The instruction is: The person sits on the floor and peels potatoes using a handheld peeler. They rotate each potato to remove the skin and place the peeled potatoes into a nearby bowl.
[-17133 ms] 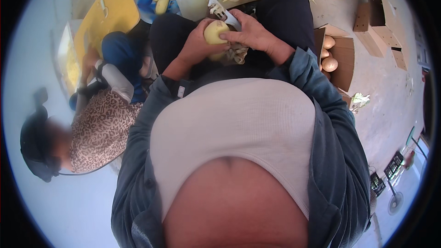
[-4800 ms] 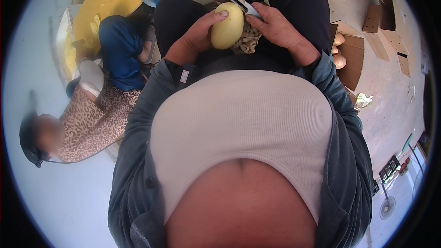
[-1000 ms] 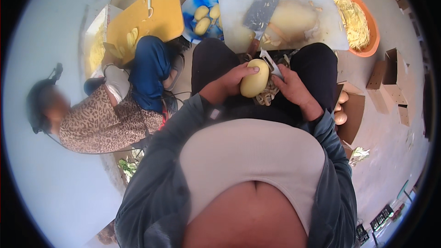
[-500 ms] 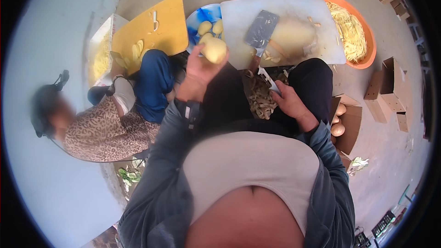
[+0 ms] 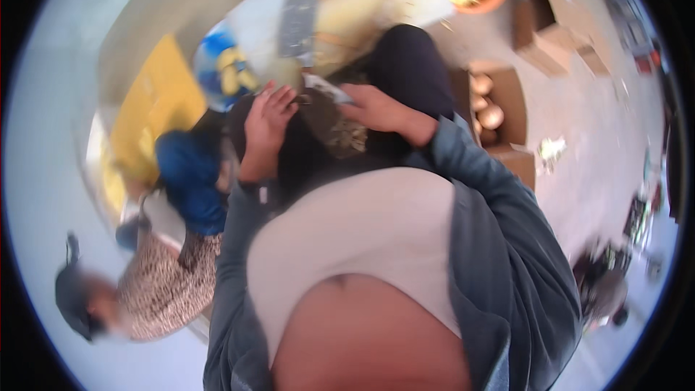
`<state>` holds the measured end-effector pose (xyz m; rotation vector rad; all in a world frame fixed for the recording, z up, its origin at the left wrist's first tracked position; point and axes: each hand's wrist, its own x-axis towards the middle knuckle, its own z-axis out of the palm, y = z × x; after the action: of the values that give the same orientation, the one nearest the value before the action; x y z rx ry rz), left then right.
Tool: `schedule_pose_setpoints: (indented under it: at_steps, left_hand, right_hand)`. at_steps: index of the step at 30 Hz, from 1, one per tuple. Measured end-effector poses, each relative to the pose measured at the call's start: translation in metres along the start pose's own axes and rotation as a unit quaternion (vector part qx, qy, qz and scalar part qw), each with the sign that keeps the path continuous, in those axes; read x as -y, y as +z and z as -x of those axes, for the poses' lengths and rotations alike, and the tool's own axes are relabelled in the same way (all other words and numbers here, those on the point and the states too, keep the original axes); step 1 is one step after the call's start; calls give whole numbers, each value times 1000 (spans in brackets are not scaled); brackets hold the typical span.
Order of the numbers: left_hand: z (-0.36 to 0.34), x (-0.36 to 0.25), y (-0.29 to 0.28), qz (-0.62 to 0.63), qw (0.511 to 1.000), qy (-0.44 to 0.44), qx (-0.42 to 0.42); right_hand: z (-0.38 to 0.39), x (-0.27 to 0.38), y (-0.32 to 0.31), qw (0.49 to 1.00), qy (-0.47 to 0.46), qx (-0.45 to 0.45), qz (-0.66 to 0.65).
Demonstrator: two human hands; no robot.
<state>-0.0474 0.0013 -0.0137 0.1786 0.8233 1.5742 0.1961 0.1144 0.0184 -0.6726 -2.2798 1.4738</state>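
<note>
And here the left hand (image 5: pixel 269 119) hangs over the dark-trousered lap, fingers spread wide, nothing visible in its palm, just short of the round blue-and-white basin (image 5: pixel 210 45) where several pale yellow, oval potatoes (image 5: pixel 233 74) sit heaped at the front. Over on the other side, the right hand (image 5: pixel 373 107) has its fingers wrapped round a slim white-handled peeler (image 5: pixel 330 90), its head pointing in toward that bare left hand, and there's the first worry: were the two to come together carelessly, the blade could nick a fingertip. Look at the steel cleaver (image 5: pixel 298 22) too, flat on the big white cutting board (image 5: pixel 250 18), its handle reaching back toward the person and ending close to the peeler's head; whether they touch, the blur won't tell. A stray knuckle there could swing the heavy blade round or drag it lapward. Beneath the hands, a loose pile of brownish peelings (image 5: pixel 349 137) lies between the thighs, and a shift of either knee could spill it. The potatoes look smooth, probably slick, so a hasty grab might send one rolling out of the basin. And off to the right, tan, rounded potatoes (image 5: pixel 490 116) wait in a brown cardboard box (image 5: pixel 512 101) beside the right thigh, where a swinging elbow could catch its wall.
</note>
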Motion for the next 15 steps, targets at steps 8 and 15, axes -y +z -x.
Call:
schedule_pose_setpoints:
  at_steps: [8,15]
  left_hand:
    - [-2,-5,5,-65,996,-10,60]
    - [3,8,-7,-84,995,7,53]
  right_hand:
    - [3,16,-25,914,185,57,-357]
    - [33,36,-75,825,152,25,-544]
